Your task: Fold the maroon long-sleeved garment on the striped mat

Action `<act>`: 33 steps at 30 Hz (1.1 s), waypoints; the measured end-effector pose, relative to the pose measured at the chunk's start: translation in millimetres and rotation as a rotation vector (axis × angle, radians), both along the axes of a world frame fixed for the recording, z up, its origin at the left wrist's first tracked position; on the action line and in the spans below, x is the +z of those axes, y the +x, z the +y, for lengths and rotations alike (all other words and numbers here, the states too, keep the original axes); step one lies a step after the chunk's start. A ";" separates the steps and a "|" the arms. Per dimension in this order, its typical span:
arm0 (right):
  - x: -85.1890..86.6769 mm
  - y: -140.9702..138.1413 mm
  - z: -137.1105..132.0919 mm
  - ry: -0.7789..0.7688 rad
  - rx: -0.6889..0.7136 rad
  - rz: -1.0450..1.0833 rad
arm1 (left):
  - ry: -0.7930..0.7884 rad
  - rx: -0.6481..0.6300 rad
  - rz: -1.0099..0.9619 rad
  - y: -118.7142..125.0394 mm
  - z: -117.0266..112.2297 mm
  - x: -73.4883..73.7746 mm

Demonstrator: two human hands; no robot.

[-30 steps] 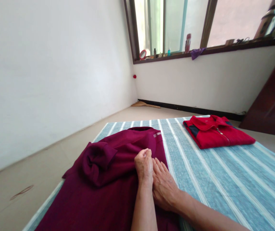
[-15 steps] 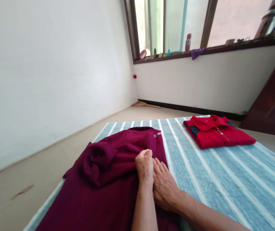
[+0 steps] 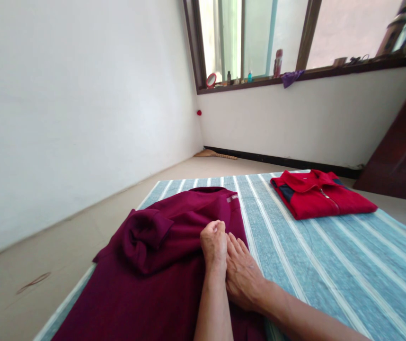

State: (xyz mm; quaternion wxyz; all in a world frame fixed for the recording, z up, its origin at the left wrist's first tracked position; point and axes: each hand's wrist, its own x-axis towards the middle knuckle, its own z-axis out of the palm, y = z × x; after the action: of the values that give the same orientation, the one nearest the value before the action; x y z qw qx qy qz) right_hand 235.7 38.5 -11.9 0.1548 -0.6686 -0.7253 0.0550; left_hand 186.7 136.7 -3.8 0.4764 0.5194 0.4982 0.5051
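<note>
A maroon long garment, probably a jacket or top, lies spread on the striped sheet, with one sleeve bunched in folds at its left and a small light tag or print near its far right corner. My left hand rests on the garment toward its right side, its fingers curled in; whatever is in them is hidden. Pressed against it on the right, my right hand lies palm down on the maroon cloth near its right edge, fingers stretched out forward.
A neatly folded red jacket with a zip and dark shoulder patches sits at the far right of the blue-and-white striped sheet. Beyond are a white wall, a broom on the floor and a windowsill with bottles and a round mirror.
</note>
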 end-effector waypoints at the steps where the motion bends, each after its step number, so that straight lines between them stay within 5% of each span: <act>1: -0.4 0.1 0.2 0.001 0.002 -0.002 | 0.002 -0.002 0.003 0.1 0.3 -0.7; 21: 2.2 1.0 -0.5 -0.003 0.016 0.033 | 0.026 -0.008 0.013 -1.6 -1.9 -0.3; 33: 9.9 -2.9 2.4 0.068 0.000 0.025 | 0.044 0.005 -0.126 -2.0 -8.5 30.2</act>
State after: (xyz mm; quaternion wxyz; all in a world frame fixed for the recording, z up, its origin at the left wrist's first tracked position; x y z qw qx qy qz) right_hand 232.8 40.9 -2.0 0.1864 -0.6622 -0.7247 0.0385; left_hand 184.8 128.3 26.4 0.4941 0.4958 0.4571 0.5488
